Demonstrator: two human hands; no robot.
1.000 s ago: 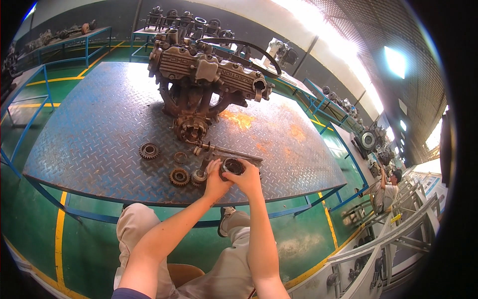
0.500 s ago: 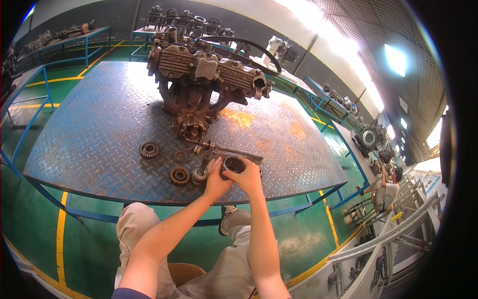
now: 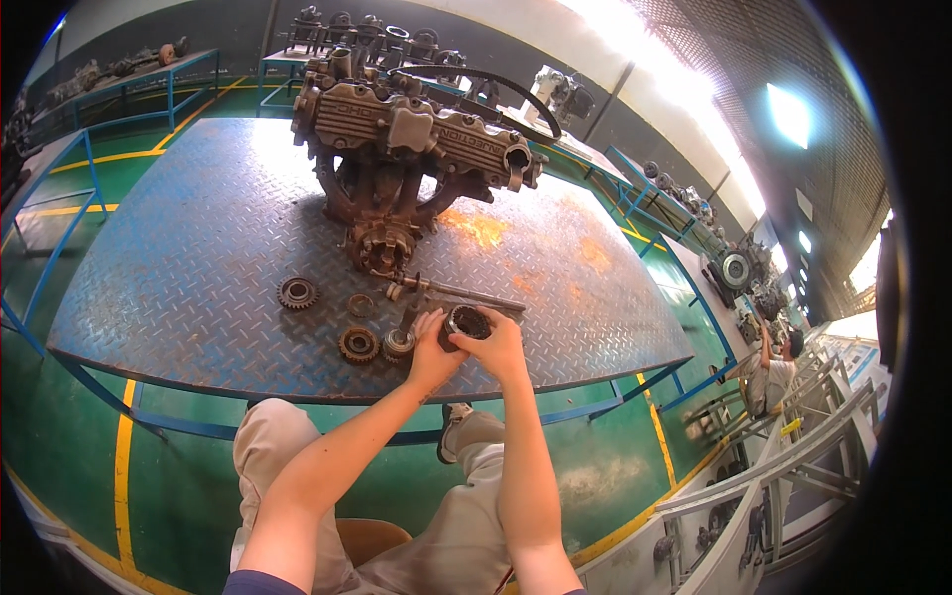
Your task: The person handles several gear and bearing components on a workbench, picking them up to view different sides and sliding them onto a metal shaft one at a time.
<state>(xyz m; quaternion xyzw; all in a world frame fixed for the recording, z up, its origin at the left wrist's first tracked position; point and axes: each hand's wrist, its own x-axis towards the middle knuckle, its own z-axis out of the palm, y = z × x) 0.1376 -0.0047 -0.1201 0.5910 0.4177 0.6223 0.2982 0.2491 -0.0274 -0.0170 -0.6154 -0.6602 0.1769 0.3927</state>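
Between my two hands is a dark ring-shaped gear part [image 3: 467, 321], tilted so that its round opening shows. My left hand [image 3: 433, 353] is closed around its left side. My right hand [image 3: 496, 346] grips the right side, thumb across the near edge. Just left of my left hand lie a silvery gear [image 3: 399, 343] and a brownish toothed gear [image 3: 358, 345]. Farther left sits a dark gear [image 3: 297, 293], with a thin ring [image 3: 361, 304] to its right. Beyond my hands a long metal shaft [image 3: 466, 294] lies on the tabletop.
A large engine [image 3: 407, 149] stands on the blue diamond-plate metal table [image 3: 178, 258]. Other benches with machine parts [image 3: 679, 198] line the walls. A person [image 3: 772, 377] works at the far right, near grey metal frames [image 3: 793, 456].
The gear part has tipped slightly in my hands, and both hands have shifted a little to the right. The loose parts on the table lie as before.
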